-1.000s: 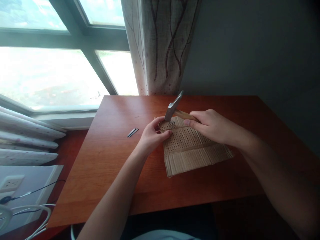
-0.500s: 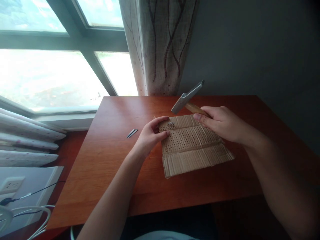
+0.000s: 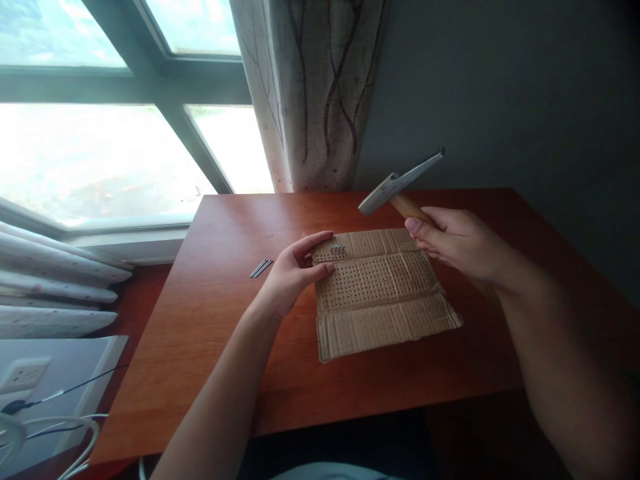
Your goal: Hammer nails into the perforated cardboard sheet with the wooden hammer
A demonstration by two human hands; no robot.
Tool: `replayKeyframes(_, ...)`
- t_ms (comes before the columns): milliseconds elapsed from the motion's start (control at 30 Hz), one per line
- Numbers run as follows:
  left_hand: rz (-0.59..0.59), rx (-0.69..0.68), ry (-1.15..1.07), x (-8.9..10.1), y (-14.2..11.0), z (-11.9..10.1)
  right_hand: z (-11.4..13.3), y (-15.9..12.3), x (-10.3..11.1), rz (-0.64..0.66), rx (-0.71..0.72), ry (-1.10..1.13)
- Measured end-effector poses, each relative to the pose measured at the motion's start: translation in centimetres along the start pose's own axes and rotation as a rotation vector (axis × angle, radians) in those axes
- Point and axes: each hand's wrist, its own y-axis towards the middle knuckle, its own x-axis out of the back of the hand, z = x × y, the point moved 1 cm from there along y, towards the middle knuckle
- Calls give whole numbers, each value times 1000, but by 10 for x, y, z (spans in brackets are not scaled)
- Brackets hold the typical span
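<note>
My right hand point(image 3: 457, 243) is closed around the wooden handle of a hammer point(image 3: 403, 183). Its metal head is raised above the far side of the table, beyond the cardboard. A creased piece of brown cardboard point(image 3: 380, 283), dotted with rows of small holes, is gripped at its left edge by my left hand point(image 3: 297, 267), thumb on top. Several small nails point(image 3: 339, 251) stick up from the cardboard near its upper left corner, close to my left fingers. Left of that hand, several loose nails point(image 3: 261, 268) lie side by side on the table.
The reddish-brown wooden table point(image 3: 210, 360) reaches back to a curtain point(image 3: 320, 100) and a dark wall point(image 3: 475, 100). A window point(image 3: 75, 153) stands at the left. A wall socket point(image 3: 26, 375) and white cables point(image 3: 85, 427) are at the lower left.
The hammer has been lifted and moved to the right, away from the cardboard, with my right hand. My left hand keeps its hold on the cardboard. The view has shifted slightly.
</note>
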Motion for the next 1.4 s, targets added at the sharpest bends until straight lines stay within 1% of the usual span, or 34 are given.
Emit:
replayKeyframes(167, 45, 32, 44, 0, -2, -1, 1, -3, 0, -6, 2, -19)
replayKeyframes(433, 23, 38, 99, 1, -2, 0, 5, -4, -3, -15, -15, -65)
replayKeyframes(633, 46, -8, 110, 0, -4, -2, 3, -4, -4, -20, 3, -60)
replayKeyframes(833, 16, -17, 123, 0, -4, -2, -1, -2, -4, -31, 31, -31)
replayKeyframes(1100, 3, -19, 60, -1, -1, -1, 1, -3, -6, -35, 31, -13)
replayKeyframes(1267, -9, -9, 91, -1, -1, 2, -3, -3, -6, -31, 25, 6)
replayKeyframes(1333, -4, -26, 116, -1, -1, 2, -5, -3, -4, -35, 15, 25)
replayKeyframes(1400, -27, -79, 136, 2, -1, 0, -5, -4, -3, -69, 12, 57)
